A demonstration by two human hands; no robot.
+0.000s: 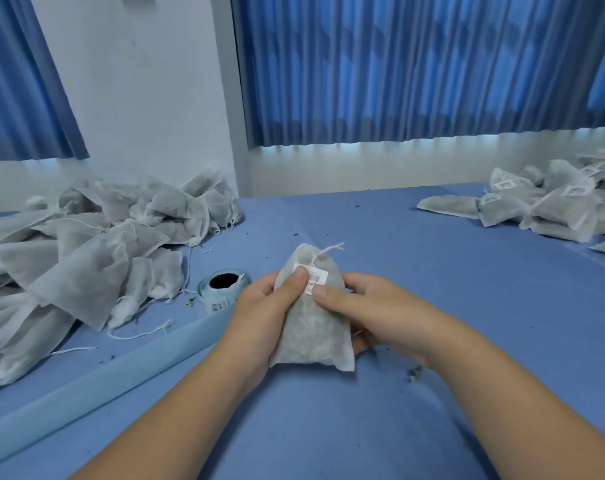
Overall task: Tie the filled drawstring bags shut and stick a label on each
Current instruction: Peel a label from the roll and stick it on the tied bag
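Observation:
A filled white drawstring bag (pixel 311 323) stands between my hands at the middle of the blue table, its neck gathered and the string ends (pixel 330 249) sticking out at the top. A small white label (pixel 316 274) lies across its upper front. My left hand (pixel 266 306) grips the bag's left side with the thumb pressing the label's left end. My right hand (pixel 359 306) holds the right side, its thumb on the label's lower right edge.
A heap of unlabelled bags (pixel 86 251) with loose strings fills the left of the table (pixel 432 306). Labelled bags (pixel 550 202) are piled at the far right. A label roll (pixel 223 284) sits just left of my left hand, its pale backing strip (pixel 103 375) trailing towards me.

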